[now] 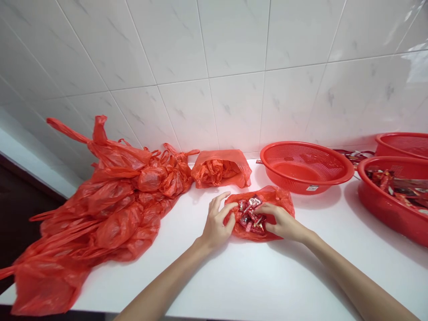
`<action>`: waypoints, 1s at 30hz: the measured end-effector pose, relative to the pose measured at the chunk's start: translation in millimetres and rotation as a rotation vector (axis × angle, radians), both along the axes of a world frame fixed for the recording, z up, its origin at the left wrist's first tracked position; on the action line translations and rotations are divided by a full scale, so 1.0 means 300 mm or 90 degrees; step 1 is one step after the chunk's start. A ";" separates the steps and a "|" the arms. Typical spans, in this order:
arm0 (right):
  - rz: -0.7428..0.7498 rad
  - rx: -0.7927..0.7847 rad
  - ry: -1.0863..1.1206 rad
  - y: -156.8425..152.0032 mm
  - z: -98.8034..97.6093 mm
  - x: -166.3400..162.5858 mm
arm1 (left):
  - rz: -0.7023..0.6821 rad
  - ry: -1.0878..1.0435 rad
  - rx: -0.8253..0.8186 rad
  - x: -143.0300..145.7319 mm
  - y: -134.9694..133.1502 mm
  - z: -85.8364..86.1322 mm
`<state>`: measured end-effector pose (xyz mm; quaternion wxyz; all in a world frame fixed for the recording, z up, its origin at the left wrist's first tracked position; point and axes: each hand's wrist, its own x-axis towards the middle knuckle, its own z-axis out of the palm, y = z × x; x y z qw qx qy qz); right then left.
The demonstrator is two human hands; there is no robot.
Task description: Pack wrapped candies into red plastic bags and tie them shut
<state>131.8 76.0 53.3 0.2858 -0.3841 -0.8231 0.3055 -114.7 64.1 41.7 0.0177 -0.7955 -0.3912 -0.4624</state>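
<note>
Curling inward, left hand (217, 223), right hand (284, 224) touching packets (249, 215)

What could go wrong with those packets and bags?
Some small wrapped packets might spill, since the red bag around them lies open. Its thin-looking plastic could tear if the left hand or right hand pulls hard. One heaped bag might slip off, as it lies at the edge of the white table.

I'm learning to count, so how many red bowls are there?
3: the colander by the wall, the basin of packets at right, and the partly hidden bowl behind that basin. More could be out of view.
</note>
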 end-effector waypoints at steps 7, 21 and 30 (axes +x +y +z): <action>-0.046 -0.068 0.177 -0.010 0.021 -0.004 | -0.163 0.002 -0.127 0.113 -0.005 0.071; -0.052 -0.249 0.416 -0.033 0.001 -0.063 | -0.206 -0.392 -0.588 0.100 0.022 0.035; -0.008 -0.338 0.428 -0.049 0.008 -0.084 | -0.239 -0.471 -0.562 0.112 0.000 0.077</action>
